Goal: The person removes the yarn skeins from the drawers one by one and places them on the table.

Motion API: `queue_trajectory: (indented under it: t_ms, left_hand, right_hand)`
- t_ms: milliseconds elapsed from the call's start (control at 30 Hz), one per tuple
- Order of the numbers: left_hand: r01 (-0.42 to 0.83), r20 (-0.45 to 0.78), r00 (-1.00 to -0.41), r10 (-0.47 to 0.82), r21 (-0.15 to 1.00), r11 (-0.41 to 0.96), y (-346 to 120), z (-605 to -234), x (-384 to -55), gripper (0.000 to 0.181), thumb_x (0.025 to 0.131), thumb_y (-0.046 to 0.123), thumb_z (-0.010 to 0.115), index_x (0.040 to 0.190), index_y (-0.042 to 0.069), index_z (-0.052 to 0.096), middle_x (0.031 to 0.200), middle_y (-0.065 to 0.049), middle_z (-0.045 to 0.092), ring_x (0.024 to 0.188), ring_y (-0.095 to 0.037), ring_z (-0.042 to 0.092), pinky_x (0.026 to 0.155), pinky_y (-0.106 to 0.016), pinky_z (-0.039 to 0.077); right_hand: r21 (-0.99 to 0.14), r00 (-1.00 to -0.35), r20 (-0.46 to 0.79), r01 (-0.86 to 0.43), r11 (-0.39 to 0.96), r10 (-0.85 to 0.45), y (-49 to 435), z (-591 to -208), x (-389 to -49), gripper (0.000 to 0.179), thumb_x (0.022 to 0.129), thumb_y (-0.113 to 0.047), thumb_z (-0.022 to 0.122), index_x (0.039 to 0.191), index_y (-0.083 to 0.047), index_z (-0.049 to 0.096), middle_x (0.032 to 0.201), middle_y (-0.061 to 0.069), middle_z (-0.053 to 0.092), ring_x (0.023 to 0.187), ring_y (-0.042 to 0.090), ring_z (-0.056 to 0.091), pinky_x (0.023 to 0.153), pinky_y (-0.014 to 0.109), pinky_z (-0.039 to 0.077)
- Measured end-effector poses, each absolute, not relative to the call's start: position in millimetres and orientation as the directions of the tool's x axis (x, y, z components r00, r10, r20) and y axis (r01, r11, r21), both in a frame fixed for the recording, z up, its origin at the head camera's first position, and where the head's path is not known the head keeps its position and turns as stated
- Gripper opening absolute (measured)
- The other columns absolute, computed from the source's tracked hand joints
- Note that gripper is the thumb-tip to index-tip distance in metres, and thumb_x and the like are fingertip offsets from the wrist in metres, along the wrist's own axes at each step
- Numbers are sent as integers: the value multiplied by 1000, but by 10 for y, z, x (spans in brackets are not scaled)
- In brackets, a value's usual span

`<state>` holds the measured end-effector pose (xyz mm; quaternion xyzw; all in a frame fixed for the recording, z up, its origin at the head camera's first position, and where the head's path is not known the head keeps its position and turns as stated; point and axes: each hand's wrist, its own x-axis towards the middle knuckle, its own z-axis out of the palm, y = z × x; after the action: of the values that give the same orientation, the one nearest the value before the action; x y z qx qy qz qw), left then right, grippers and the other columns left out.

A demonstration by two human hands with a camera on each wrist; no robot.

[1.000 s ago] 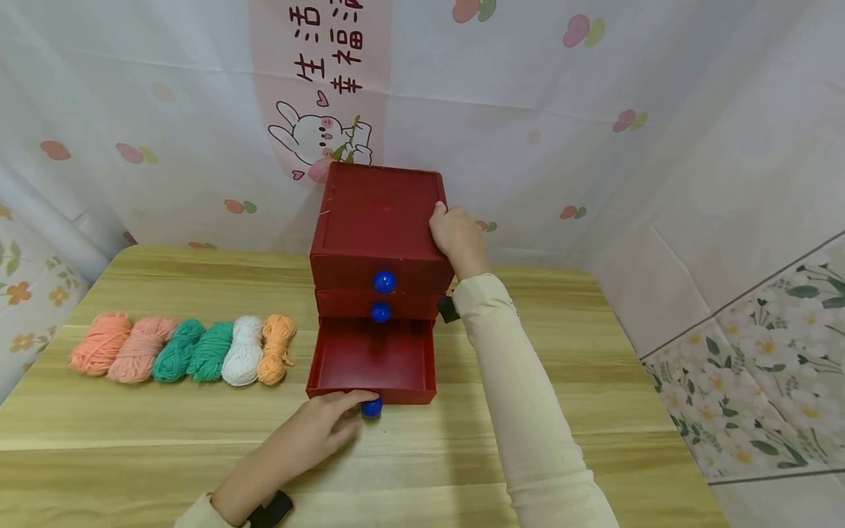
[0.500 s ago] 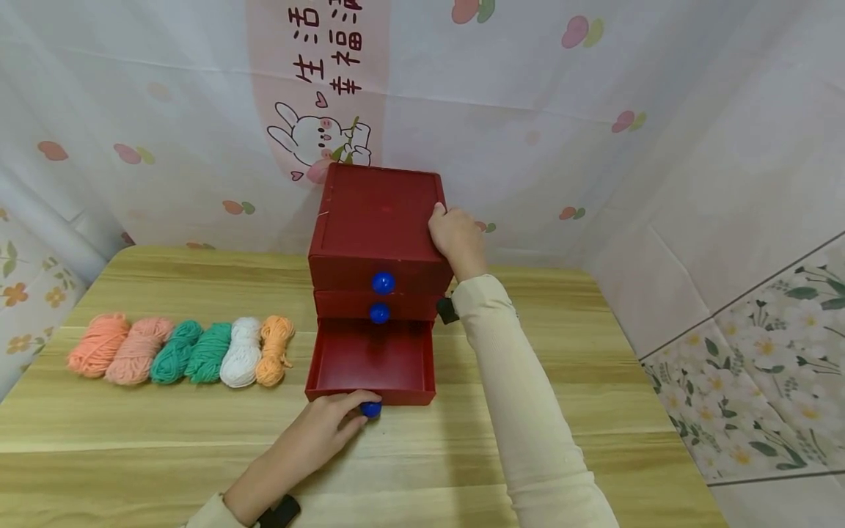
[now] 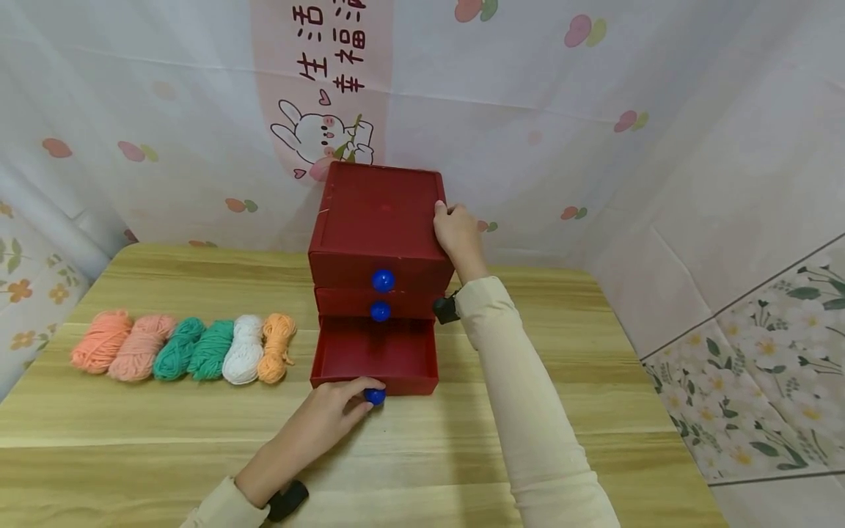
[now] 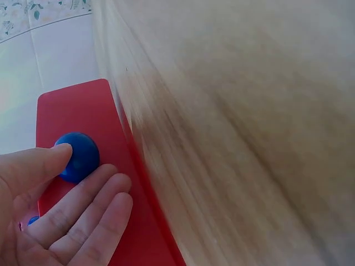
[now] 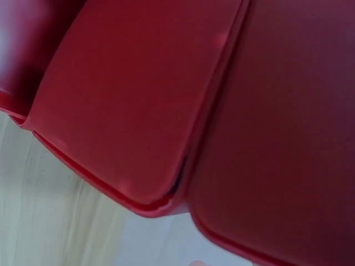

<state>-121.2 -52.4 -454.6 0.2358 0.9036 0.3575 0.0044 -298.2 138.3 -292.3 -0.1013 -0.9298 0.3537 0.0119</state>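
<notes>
A red drawer cabinet [image 3: 386,209] with blue knobs stands at the back of the table. Its bottom drawer [image 3: 376,356] is pulled out, with nothing inside; the two above are closed. My left hand [image 3: 323,418] pinches the bottom drawer's blue knob [image 3: 374,397]. In the left wrist view, the thumb lies against this knob [image 4: 81,158], and the other fingers extend beside it over the red front. My right hand [image 3: 460,236] grips the cabinet's upper right edge, thumb on top; its other fingers are mostly hidden. The right wrist view shows red drawer fronts [image 5: 127,105].
To the left of the cabinet, several yarn skeins lie in a row, among them a coral skein [image 3: 102,342], a white skein [image 3: 244,350] and an orange skein [image 3: 276,348]. A printed curtain [image 3: 515,132] hangs behind the wooden table [image 3: 165,440].
The bottom drawer has slid slightly inward, and my left hand has moved forward with its knob. My right hand remains on the cabinet's edge.
</notes>
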Motion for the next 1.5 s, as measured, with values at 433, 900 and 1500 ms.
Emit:
queue_trajectory:
  t_ms: [433, 900, 1500]
  left_hand:
    - [383, 146, -909, 390, 662, 645, -458, -4498, -1223, 26, 83, 12, 69, 107, 20, 66, 90, 3, 70, 62, 0, 46, 57, -16, 41]
    - [380, 149, -911, 385, 669, 639, -465, -4499, -1219, 26, 83, 12, 69, 107, 20, 66, 89, 2, 70, 60, 0, 44, 56, -16, 40]
    - [393, 191, -910, 367, 674, 625, -506, -4539, -1231, 27, 83, 13, 70, 108, 21, 67, 91, 4, 70, 60, 0, 43, 55, -16, 40]
  right_hand:
    - [-683, -982, -42, 163, 712, 184, 1420, -2942, -2989, 51, 100, -42, 31, 128, -4, 47, 120, 16, 55, 105, 29, 54, 93, 41, 44]
    - [-688, -984, -26, 146, 711, 178, 1418, -2945, -2988, 49, 100, -41, 31, 125, -3, 49, 116, 16, 56, 102, 29, 54, 90, 42, 45]
    - [-680, -984, -22, 146, 719, 179, 1416, -2953, -2991, 50, 100, -42, 31, 126, -2, 48, 116, 16, 56, 102, 30, 55, 90, 42, 45]
